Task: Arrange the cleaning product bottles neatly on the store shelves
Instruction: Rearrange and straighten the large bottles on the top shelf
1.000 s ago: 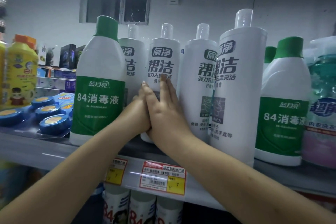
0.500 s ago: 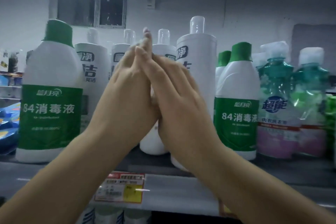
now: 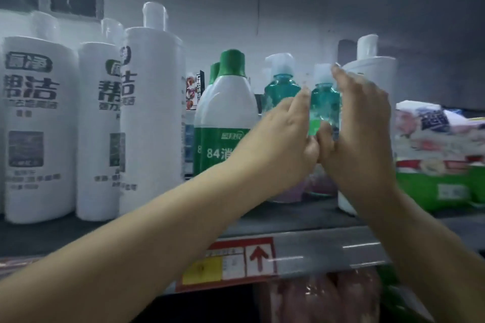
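My left hand and my right hand are raised with flat fingers on either side of a teal pump bottle on the shelf; my thumbs meet in front of it. A second teal pump bottle stands just left of my left fingers. A green-capped white disinfectant bottle stands further left, with another behind it. Three tall white cleaner bottles fill the left side. Another white bottle is partly hidden behind my right hand.
Soft packs in green, white and pink lie stacked at the shelf's right end. A red and yellow price label sits on the shelf's front edge. Pink packages show on the shelf below. A grey wall stands behind.
My view and both hands have shifted right along the shelf, from the white bottles to the teal pump bottles. My palms, pressed together before, have parted around one teal bottle.
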`<state>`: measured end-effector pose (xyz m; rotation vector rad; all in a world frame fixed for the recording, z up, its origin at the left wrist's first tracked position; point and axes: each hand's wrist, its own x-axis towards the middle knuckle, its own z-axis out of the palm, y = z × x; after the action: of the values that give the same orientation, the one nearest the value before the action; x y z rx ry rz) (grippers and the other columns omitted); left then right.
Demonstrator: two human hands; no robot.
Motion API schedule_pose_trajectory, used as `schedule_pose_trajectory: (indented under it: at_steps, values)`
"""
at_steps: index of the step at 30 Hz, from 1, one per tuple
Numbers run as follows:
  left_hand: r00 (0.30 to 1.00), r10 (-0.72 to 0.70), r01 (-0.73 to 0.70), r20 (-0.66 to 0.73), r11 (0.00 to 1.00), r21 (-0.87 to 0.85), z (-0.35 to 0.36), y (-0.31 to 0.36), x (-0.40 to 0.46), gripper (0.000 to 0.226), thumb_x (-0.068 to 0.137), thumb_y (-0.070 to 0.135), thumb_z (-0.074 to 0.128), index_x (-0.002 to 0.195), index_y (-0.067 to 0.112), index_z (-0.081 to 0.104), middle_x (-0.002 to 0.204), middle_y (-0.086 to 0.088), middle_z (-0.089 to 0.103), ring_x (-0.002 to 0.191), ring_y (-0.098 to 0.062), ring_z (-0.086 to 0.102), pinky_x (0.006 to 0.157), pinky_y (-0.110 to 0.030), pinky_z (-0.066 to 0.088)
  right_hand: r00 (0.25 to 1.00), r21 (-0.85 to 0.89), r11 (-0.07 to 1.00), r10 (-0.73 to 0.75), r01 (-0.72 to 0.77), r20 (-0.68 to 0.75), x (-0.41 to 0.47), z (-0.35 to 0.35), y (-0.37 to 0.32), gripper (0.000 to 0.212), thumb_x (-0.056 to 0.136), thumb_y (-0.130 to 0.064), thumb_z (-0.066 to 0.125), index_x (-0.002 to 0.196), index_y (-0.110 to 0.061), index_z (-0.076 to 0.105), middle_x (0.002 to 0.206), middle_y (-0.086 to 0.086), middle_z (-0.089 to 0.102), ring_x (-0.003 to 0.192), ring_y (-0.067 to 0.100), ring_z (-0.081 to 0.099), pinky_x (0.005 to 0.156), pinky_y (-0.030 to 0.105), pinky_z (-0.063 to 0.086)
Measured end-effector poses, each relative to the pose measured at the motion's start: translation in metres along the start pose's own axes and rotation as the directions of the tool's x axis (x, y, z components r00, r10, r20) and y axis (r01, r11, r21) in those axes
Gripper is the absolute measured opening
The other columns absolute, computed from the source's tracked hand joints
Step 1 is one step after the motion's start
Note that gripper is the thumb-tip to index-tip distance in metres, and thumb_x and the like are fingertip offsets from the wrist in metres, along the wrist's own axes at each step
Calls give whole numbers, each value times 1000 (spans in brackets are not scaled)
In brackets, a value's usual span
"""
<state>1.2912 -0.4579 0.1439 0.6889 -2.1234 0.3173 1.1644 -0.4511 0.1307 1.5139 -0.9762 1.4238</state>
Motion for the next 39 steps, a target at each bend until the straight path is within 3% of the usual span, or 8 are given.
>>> schedule_pose_trajectory:
  at_steps: [3,6,10,12,16,20,25,39]
  values:
    - [976,-111,133,186,985,-110,17,24,26,73,89,24,52,146,11,9,149,-8,29,130,-20,36,100,-30,33,981,-102,979,185,-179,53,-8,-21,35,67,82,-17,59,139,-1,29,140,20,37,129,29,30,107,33,19]
    - [921,-211,296,327,925,-237,42,32,50,62,84,18,62,134,8,27,130,-9,49,99,-18,52,76,-26,45,832,-42,864,495,-501,251,-13,-33,63,75,86,-19,62,144,-9,17,144,14,32,129,26,34,91,17,27]
    - [876,-276,429,396,822,-375,74,38,61,64,75,15,73,125,5,35,122,-7,54,106,-21,55,82,-22,45,570,174,579,623,-796,535,-19,-34,85,65,80,-30,69,133,-10,37,124,9,55,106,24,58,86,28,44]
    - [866,-315,476,388,755,-450,81,43,60,78,72,14,76,133,5,28,127,-9,53,110,-22,55,90,-27,45,530,277,459,639,-844,558,-21,-34,93,53,76,-25,74,120,-9,49,115,10,63,92,21,64,80,33,55]
    - [880,-330,474,341,650,-594,81,48,56,76,64,13,82,125,12,38,111,-1,62,96,-15,61,83,-29,52,585,339,477,637,-811,503,-20,-40,91,51,70,-27,78,113,-12,56,103,7,67,84,19,67,74,34,57]
    - [924,-321,379,209,699,-606,54,47,48,75,60,13,84,122,21,41,100,6,64,89,-10,64,81,-32,55,703,381,593,560,-710,439,-8,-48,71,61,63,-40,80,114,-17,56,103,4,68,86,18,67,75,34,56]
    - [953,-300,271,37,795,-542,-11,49,37,78,62,20,83,127,28,40,102,7,65,89,-10,66,78,-32,58,788,519,594,438,-615,432,25,-57,25,74,53,-56,74,116,-23,54,103,-1,69,88,15,69,79,40,57]
    - [894,-431,375,-119,868,-326,-146,0,-62,71,61,25,81,120,43,47,90,14,69,80,-6,70,74,-29,58,810,714,411,116,-567,576,50,-14,-120,72,52,-53,70,117,-26,53,101,-7,70,85,9,69,74,33,58]
